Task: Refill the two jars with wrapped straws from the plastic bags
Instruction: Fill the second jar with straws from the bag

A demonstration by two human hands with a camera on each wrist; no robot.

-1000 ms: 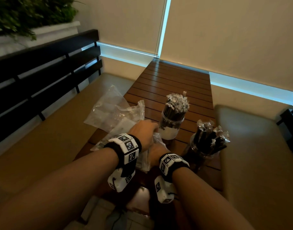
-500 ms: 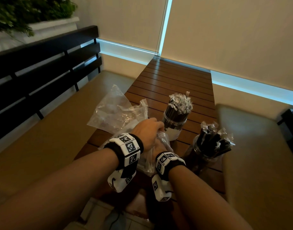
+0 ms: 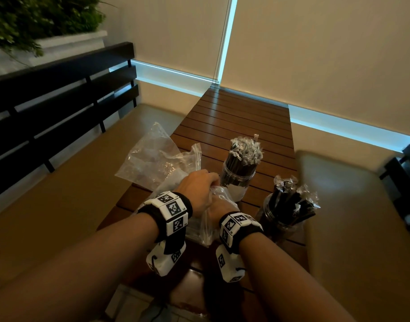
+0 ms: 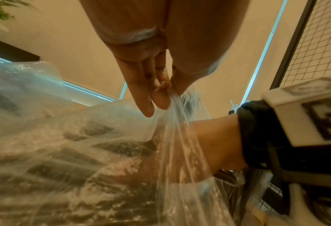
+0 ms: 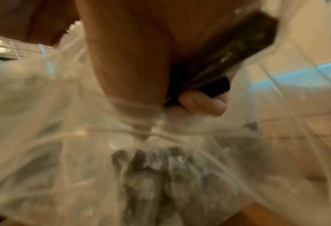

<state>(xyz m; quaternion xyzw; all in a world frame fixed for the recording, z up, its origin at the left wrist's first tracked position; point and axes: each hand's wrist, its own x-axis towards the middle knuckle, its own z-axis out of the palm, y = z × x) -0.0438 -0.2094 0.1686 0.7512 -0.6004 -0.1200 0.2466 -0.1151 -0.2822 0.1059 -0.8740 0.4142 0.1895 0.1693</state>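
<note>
My left hand [image 3: 208, 184] pinches the mouth edge of a clear plastic bag [image 3: 200, 228] and holds it up; the left wrist view shows the film gathered between its fingers [image 4: 158, 99]. My right hand [image 3: 222, 209] is inside that bag and grips a bundle of black wrapped straws [image 5: 224, 52] with curled fingers [image 5: 201, 104]. More straws [image 5: 160, 175] lie deeper in the bag. The far jar [image 3: 236, 182] stands just beyond my left hand, packed with upright straws. The near jar [image 3: 278, 219] stands to the right of my right wrist, its straws leaning right.
An empty, crumpled plastic bag [image 3: 153, 163] lies at the left edge of the slatted wooden table [image 3: 241, 122]. Cushioned benches [image 3: 352, 228] flank the table on both sides. A black slatted backrest [image 3: 60, 108] and a planter [image 3: 48, 24] stand at the left.
My left hand has moved forward towards the far jar, lifting the bag's mouth. My right hand has gone further into the bag.
</note>
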